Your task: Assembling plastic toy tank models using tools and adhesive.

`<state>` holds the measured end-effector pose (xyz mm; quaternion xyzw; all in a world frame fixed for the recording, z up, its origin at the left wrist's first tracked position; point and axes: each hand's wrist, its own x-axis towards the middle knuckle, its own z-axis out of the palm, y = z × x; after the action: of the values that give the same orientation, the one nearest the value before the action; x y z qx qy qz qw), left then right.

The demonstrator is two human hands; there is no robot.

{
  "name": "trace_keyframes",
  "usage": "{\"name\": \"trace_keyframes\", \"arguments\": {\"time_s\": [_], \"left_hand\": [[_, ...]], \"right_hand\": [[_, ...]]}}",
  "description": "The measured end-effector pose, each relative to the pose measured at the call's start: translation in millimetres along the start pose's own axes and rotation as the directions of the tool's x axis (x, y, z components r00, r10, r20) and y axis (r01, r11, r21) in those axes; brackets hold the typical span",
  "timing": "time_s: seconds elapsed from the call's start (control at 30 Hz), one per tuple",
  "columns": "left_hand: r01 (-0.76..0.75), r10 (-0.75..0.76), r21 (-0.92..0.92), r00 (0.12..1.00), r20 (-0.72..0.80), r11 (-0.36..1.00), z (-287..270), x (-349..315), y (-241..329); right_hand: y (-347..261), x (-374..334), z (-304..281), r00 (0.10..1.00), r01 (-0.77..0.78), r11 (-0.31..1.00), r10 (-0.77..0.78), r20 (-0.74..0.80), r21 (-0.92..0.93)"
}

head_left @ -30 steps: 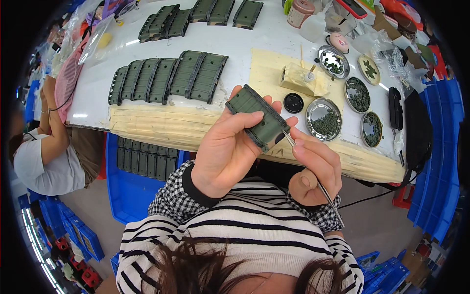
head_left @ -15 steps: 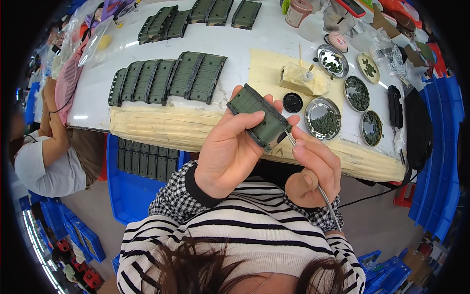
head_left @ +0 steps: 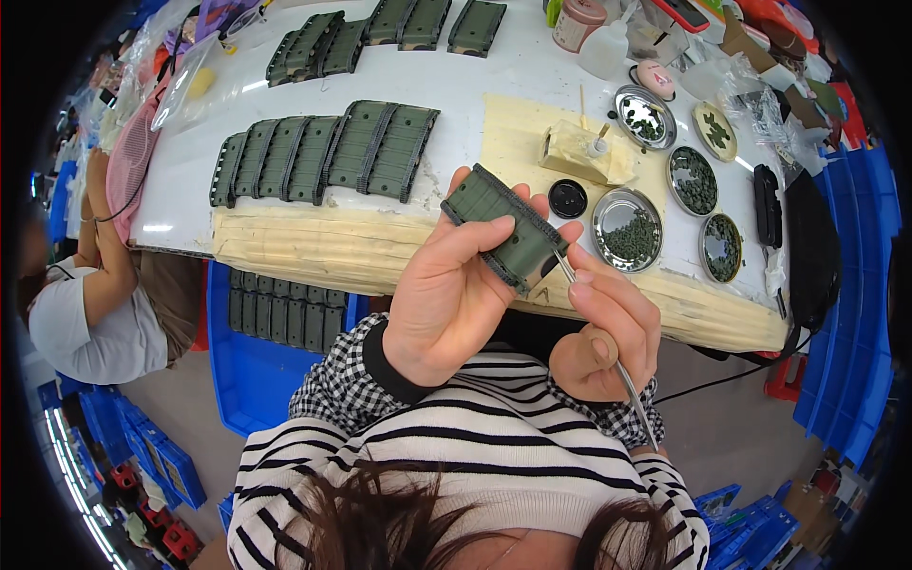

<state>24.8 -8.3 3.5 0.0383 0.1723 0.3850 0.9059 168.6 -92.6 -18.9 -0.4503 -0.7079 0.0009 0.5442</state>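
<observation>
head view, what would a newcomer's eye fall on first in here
Probably the curved green panel at the centre, held in the left grip, with a slim metal tool from the right grip by its edge. Next come the rows of similar panels on the left half of the white table, then the round dishes of small green pieces on its right.

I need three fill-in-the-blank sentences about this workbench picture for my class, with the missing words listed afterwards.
On top of the curved green ribbed panel, the left hand rests its ____.
The slim silver metal tool is in the ____ hand.
The plastic bin holding rows of dark green panels is ____.

Missing words: thumb; right; blue.
</observation>
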Motion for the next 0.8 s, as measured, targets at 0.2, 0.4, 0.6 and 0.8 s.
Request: {"name": "trace_keyframes", "arguments": {"time_s": [0.2, 0.4, 0.6, 0.8], "left_hand": [[-0.012, 0.012, -0.028, 1.000, -0.005, 1.000, -1, 0, -2], [-0.039, 0.040, 0.024, 0.998, -0.041, 0.999, 0, -2, -1], [-0.108, 0.119, 0.341, 0.993, -0.012, 0.934, 3, -6, 8], [-0.106, 0.134, 0.523, 0.991, -0.016, 0.845, -3, -5, 9]], "right_hand": [[1, -1, 2, 1.000, -0.003, 1.000, 0.003, -0.008, 0.006], [-1, 0, -3, 0.999, -0.040, 0.997, 0.039, 0.020, 0.061], [16, 2, -31, 0.947, -0.281, 0.959, 0.270, -0.174, -0.040], [50, 4, -58, 0.867, -0.498, 0.849, 0.491, -0.087, -0.175]]}}
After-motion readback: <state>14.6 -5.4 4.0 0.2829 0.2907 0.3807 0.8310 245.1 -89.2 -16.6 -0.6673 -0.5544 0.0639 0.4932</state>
